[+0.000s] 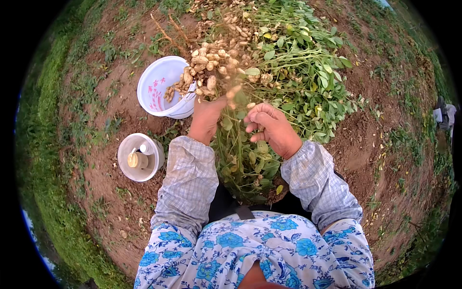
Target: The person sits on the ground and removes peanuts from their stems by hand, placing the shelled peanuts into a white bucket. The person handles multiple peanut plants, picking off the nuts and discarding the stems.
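My left hand (207, 117) grips a bunch of peanut plants (231, 133) just below their cluster of pods (207, 59). The roots point away from me, and the leafy stems hang down towards my lap. To the right of the bunch is my right hand (272, 126), its fingers partly curled. One peanut pod (251, 105) shows at its fingertips; whether it is pinched there is unclear. Between the hands, another pod (234, 92) is blurred. Under the left edge of the pod cluster stands a white plastic bucket (146, 86) with red writing inside and some loose peanuts (175, 90) within.
A smaller white bucket (121, 157) nearer me on the left holds a beige-lidded container (133, 159) and a white-capped bottle (144, 149). Ahead and to the right lies a large heap of pulled peanut plants (310, 72). Bare brown soil (364, 155) with scattered weeds surrounds everything.
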The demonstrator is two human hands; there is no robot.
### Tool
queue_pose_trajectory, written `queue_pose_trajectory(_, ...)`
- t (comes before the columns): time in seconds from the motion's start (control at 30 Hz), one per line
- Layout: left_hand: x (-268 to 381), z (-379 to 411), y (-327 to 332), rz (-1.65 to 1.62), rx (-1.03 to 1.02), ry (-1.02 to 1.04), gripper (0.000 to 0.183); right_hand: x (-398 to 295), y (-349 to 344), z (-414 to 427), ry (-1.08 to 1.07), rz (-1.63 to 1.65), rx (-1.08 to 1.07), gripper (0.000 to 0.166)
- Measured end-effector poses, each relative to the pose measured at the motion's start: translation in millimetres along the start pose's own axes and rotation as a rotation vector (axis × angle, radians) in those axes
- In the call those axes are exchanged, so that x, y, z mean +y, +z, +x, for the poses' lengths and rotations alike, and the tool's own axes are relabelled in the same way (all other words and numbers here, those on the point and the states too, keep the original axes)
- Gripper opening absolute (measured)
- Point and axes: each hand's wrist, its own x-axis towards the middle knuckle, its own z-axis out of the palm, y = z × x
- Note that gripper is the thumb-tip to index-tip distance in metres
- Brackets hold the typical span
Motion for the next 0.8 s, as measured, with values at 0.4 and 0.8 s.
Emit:
queue_pose_trajectory(0.4, -15.1, -8.9, 5.0, 0.160, -0.139, -0.119, 0.057, 3.2, -7.1, 24.6, -0.837, -1.068, 0.282, 0.029)
queue_pose_trajectory(0.8, -10.1, -9.4, 5.0, 0.080, -0.056, -0.180, 0.057, -3.1, -16.8, 25.6, -0.743, -1.031, 0.187, 0.023)
